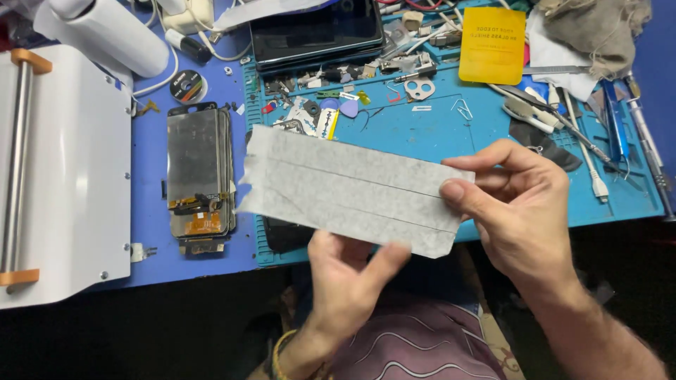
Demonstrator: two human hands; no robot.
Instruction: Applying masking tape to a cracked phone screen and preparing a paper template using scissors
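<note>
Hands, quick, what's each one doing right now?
Left hand: closed on the lower edge of the grey sheet.
Right hand: pinching the same sheet's right end between thumb and fingers.

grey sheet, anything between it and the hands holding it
Nothing visible. The left hand pinches the grey sheet at its lower edge and the right hand grips its right end, both in direct contact, above the blue mat.

Bare forearms, a beaded yellow-green bracelet (280,350) on the left wrist, purple wavy-lined garment (415,348) below.
</note>
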